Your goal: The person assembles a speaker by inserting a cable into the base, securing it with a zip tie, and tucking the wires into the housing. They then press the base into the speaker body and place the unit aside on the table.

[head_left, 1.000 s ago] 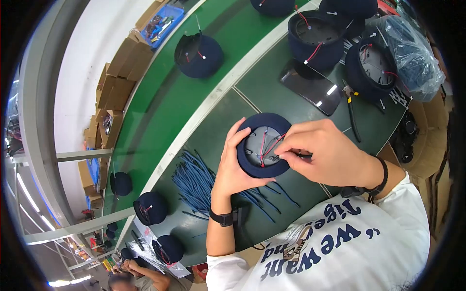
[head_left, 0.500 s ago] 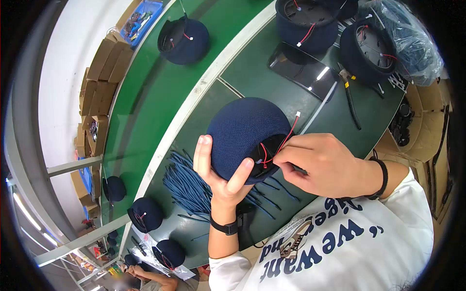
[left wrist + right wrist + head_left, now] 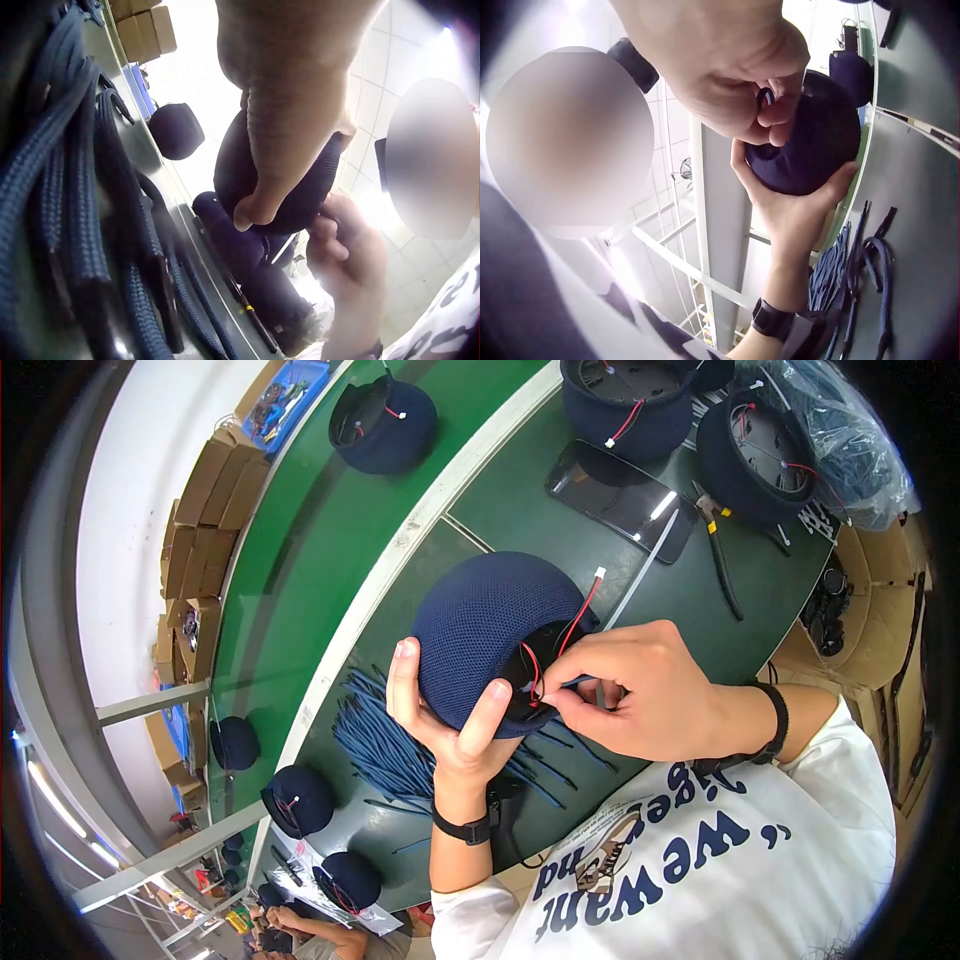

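Note:
My left hand (image 3: pixel 455 735) grips a round navy mesh-covered speaker shell (image 3: pixel 490 625) from below, fingers and thumb spread around its side. The shell is tilted so its open end faces my right hand. Red wires (image 3: pixel 575 622) with a small white plug come out of that opening. At the rim, my right hand (image 3: pixel 640 695) pinches a short dark blue cord (image 3: pixel 577 681) between thumb and fingertips; a loop of the cord (image 3: pixel 765 97) shows in the right wrist view. The cord's far end is hidden inside the opening.
A pile of blue cords (image 3: pixel 385 745) lies left of the hands. Beyond are a phone (image 3: pixel 620 500), yellow-marked cutters (image 3: pixel 718 555) and more speaker shells (image 3: pixel 755 460). Across a pale rail, another shell (image 3: pixel 385 425) stands on the green belt (image 3: pixel 330 560). A cardboard box (image 3: pixel 860 635) stands at right.
The shell has been tipped over, from its open end facing up to its mesh side showing, and shifted slightly left. The right hand stays pinching at the opening and has moved a little left.

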Available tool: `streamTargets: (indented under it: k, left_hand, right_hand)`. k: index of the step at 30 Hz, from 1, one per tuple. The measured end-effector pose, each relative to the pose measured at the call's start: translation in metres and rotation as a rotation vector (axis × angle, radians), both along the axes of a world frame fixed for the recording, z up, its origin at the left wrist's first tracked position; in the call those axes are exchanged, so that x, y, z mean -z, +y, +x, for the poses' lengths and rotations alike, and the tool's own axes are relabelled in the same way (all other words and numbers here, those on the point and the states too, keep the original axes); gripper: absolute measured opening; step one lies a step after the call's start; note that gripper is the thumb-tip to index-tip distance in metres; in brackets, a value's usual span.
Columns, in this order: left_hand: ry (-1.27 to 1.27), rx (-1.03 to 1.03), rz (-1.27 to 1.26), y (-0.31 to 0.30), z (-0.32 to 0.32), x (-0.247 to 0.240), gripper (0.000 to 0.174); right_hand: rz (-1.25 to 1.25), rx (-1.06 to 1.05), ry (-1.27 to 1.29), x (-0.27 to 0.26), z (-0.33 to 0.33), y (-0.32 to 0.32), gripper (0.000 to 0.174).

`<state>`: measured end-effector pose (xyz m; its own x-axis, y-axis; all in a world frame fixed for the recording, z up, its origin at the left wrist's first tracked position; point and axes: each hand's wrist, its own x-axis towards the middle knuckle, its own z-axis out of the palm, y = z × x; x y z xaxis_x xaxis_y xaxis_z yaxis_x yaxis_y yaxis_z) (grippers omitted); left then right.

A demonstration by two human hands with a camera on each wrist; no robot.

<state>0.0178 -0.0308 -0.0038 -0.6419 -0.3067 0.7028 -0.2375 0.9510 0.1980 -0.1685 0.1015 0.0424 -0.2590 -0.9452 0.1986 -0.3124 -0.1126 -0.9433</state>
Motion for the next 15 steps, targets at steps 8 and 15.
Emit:
streamTargets:
  k: [8, 15]
  left_hand:
    - [0.145, 0.003, 0.168, 0.009, -0.006, 0.005, 0.085]
    - [0.035, -0.035, 0.023, 0.005, -0.002, -0.003, 0.105]
  right_hand:
    - [0.03, 0.087, -0.13, 0.0, 0.004, 0.003, 0.008]
    - [-0.014, 0.057, -0.026, 0.007, 0.002, 0.003, 0.009]
